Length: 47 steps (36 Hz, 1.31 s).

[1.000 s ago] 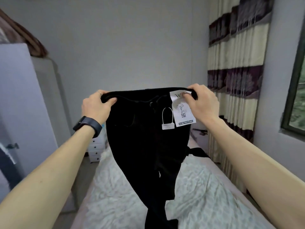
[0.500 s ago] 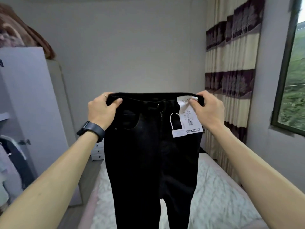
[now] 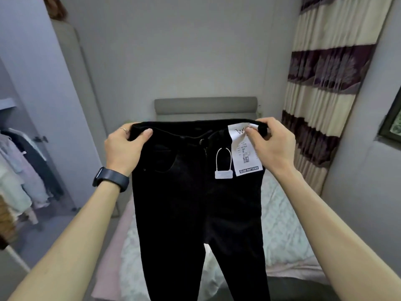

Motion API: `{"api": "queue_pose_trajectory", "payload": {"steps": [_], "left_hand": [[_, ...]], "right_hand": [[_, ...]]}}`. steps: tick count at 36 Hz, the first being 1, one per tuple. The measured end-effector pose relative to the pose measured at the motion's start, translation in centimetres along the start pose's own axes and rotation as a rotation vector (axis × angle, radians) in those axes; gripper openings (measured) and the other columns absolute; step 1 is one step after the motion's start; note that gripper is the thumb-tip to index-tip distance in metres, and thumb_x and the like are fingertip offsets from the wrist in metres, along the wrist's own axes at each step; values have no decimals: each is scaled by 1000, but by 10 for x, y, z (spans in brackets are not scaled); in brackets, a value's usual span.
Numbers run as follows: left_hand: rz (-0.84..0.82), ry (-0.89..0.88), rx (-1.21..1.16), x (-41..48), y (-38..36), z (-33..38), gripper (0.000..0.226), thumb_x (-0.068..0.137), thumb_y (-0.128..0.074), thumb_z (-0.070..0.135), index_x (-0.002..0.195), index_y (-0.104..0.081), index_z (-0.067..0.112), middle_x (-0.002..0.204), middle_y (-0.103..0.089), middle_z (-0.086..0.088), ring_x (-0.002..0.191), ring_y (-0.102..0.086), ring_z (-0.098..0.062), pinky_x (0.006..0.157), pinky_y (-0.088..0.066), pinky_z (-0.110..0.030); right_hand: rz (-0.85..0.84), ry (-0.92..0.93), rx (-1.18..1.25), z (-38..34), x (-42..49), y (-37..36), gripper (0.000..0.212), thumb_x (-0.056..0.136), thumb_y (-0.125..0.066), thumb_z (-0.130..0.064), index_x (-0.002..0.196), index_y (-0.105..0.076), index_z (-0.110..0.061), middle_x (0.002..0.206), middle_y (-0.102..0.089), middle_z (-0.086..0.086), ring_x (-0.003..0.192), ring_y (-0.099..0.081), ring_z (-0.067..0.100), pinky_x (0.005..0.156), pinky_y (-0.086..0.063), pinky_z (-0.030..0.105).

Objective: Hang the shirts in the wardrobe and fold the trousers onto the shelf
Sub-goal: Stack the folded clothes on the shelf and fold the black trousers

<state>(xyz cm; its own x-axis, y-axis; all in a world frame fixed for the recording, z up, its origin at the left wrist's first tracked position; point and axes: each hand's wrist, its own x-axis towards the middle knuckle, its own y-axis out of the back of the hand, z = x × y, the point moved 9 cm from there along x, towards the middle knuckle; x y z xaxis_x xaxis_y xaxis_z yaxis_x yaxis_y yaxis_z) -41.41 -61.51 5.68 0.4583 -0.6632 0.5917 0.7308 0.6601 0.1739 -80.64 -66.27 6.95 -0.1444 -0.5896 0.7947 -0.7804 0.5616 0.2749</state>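
Note:
A pair of black trousers (image 3: 195, 203) hangs full length in front of me, front side facing me, held up by the waistband. My left hand (image 3: 124, 148) grips the waistband's left end; a dark watch is on that wrist. My right hand (image 3: 271, 146) pinches the right end together with a white paper label (image 3: 244, 157). A small white tag (image 3: 223, 173) dangles by a loop near the fly. Both legs hang down over the bed and run out of view at the bottom.
A bed (image 3: 284, 224) with a pale patterned sheet and a grey headboard (image 3: 206, 105) lies below the trousers. At the left an open wardrobe (image 3: 39, 94) shows several hanging garments (image 3: 23, 170). Striped curtains (image 3: 325, 83) and a window (image 3: 392, 120) are on the right.
The trousers have untwisted and now hang flat with both legs straight. My view has tipped down, bringing the headboard and more of the bed into sight. Both hands keep their hold on the waistband.

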Motion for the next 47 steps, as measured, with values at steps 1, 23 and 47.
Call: {"api": "queue_pose_trajectory", "payload": {"steps": [1, 23, 47], "left_hand": [[8, 7, -8, -2, -2, -4, 11, 83, -79, 35, 89, -71, 37, 92, -74, 15, 91, -70, -6, 94, -56, -38], [102, 47, 158, 148, -136, -84, 23, 89, -72, 35, 108, -71, 24, 98, -69, 9, 96, -63, -7, 83, -45, -15], [-329, 415, 661, 291, -414, -542, 13, 91, -60, 59, 93, -55, 47, 86, -66, 0, 72, -62, -21, 57, -50, -32]], "right_hand": [[6, 4, 1, 4, -3, -1, 20, 91, -72, -36, 103, -71, -21, 93, -70, -8, 80, -61, 7, 79, -52, 33], [-133, -28, -122, 114, 115, -156, 27, 98, -62, -43, 112, -64, -20, 102, -66, -4, 94, -61, 20, 77, -32, 32], [-720, -421, -332, 485, 115, -579, 34, 99, -61, -36, 127, -62, -16, 115, -68, 8, 106, -62, 31, 79, -45, 34]]}}
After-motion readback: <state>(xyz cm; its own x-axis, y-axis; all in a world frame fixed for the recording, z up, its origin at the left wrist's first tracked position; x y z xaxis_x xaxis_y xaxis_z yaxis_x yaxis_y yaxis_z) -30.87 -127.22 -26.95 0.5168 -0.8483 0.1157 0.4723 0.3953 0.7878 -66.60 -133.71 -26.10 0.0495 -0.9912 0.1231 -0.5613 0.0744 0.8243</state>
